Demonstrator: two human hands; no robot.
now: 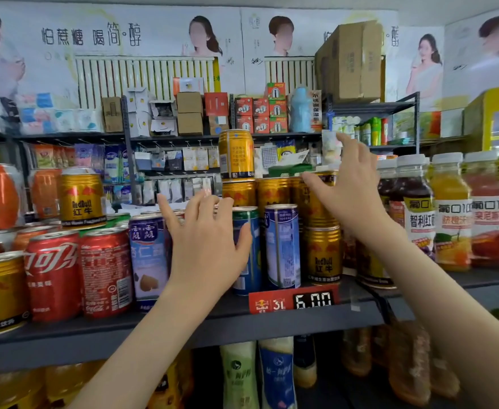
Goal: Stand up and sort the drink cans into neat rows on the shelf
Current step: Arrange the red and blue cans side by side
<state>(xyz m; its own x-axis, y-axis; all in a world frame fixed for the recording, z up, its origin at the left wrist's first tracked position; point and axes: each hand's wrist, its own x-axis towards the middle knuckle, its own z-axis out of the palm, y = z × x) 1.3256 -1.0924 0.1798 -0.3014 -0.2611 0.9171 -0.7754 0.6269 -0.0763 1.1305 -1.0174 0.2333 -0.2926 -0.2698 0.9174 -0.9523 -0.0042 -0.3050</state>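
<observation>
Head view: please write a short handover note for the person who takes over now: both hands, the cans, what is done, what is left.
Left hand: open, holds nothing, at the tall blue-and-white cans.
Right hand: open, holds nothing, at the stacked gold metal cans.
Cans: on the dark grey metal shelf; a single gold can stands on top of the stack.
Done: the front cans stand upright.
Left: red cola cans, gold and blue ones are mixed in the front row; group them by kind.

Poster-covered wall (153, 33), white radiators (145, 78) (partly hidden), dark rear shelving (183, 139), cardboard carton (351, 60) on top
</observation>
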